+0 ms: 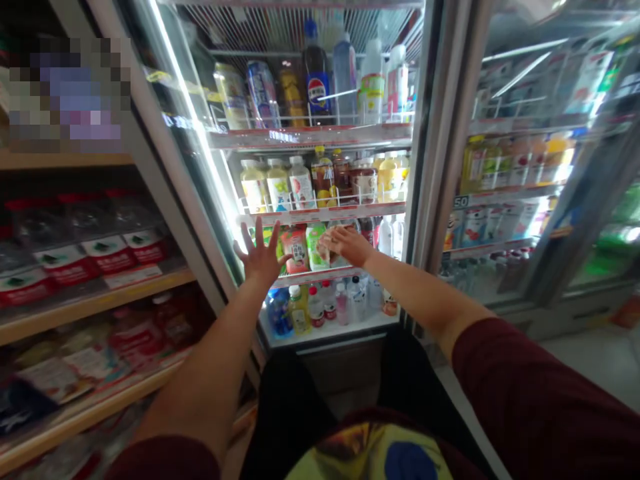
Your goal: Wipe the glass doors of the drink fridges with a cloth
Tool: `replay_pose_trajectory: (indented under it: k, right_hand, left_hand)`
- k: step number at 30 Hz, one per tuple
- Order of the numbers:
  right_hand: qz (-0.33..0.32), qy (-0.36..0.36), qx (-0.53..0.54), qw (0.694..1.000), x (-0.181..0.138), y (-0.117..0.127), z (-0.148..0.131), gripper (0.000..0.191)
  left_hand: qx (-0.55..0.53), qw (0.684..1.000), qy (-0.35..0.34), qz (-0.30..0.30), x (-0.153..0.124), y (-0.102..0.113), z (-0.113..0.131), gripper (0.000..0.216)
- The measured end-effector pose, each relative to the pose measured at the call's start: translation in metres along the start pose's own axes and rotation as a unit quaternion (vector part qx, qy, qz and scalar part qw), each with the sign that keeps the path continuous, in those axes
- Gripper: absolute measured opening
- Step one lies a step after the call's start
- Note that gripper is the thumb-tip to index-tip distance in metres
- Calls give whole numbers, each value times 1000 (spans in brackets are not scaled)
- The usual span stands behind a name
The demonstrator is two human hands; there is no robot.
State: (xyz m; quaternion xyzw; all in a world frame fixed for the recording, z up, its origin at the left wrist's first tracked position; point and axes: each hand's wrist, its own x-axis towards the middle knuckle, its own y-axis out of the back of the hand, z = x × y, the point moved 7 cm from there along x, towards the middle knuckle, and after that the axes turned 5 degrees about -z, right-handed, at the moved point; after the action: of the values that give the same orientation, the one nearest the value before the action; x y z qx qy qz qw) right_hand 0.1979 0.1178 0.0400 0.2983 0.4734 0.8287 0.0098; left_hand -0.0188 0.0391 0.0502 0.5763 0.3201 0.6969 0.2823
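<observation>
My left hand (263, 255) is open with fingers spread, in front of the left end of a lower shelf in the lit drinks fridge. Nothing is in it. A red drink carton (296, 249) stands just to its right, and beside that is a green and white carton (317, 245). My right hand (350, 244) is at the same shelf, its fingers bent over a brown patterned drink carton (326, 251). The fingers cover much of this carton, and its lower part is hard to make out.
The fridge's upper shelf (345, 137) bears cans and large bottles; the middle shelf (330, 213) bears juice and tea bottles. Small bottles (316, 307) stand at the bottom. A wooden rack (90, 307) is close on the left. A glass-fronted fridge (505, 200) stands right.
</observation>
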Motion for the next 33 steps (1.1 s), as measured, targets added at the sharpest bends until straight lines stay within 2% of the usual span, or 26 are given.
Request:
replay_pose_trajectory:
  k: [2,4,7,9,11,13,15,16,18,19,22,23,25,27,30,32,33]
  right_hand:
    - [41,-65,-6,997,2,10,12,53]
    - [38,-78,-12,996,-2,5,8,54]
    - [-50,30,-12,998,-16,-18,-13,45]
    - [-82,79,-11,993,-24,-20,-7,39]
    - [-35,41,-6,999,-25,0,28,40]
    - [51,-45,1,998,-25,30,75,47]
    - [128,-139,5,982,-34,51,112,53]
    - [151,-172,6,973,-42,53,121,55]
    - [150,-183,10,971,-62,39,116,56]
    - [126,-158,11,979,-73,25,103,54]
    - [10,-22,7,1000,-103,-23,57,46]
    - [-11,7,1,1000,-111,-32,50,45]
    - [-22,27,-3,999,-117,-34,55,44]
    - [6,-15,0,1000,-114,-20,80,43]
    - [88,-175,2,981,-117,4,124,46]
    - [107,-241,-1,965,-128,6,129,43]
    - [94,-241,2,966,-133,2,125,39]
  left_hand:
    - [-5,1000,18,-10,7,1,4,118]
    - [-6,999,28,-25,11,-2,8,122]
    - [4,999,33,-35,11,-6,10,122]
    - [10,999,30,-34,10,-6,9,119]
    - [11,999,28,-32,9,-6,8,114]
    - [10,999,23,-26,8,-5,8,107]
    - [7,1000,17,-21,7,-4,10,104]
    - [7,1000,15,-20,7,-4,11,103]
    - [6,1000,18,-22,7,-5,11,103]
    - [5,999,22,-25,7,-5,11,104]
    - [-3,999,24,-26,8,-6,10,104]
    - [-7,999,25,-26,8,-6,9,104]
    - [-10,999,23,-24,7,-6,9,106]
    - [-6,999,23,-22,7,-6,9,110]
    - [4,999,27,-26,7,-7,8,113]
    - [4,999,31,-33,8,-8,8,114]
    - [4,999,33,-36,8,-8,8,116]
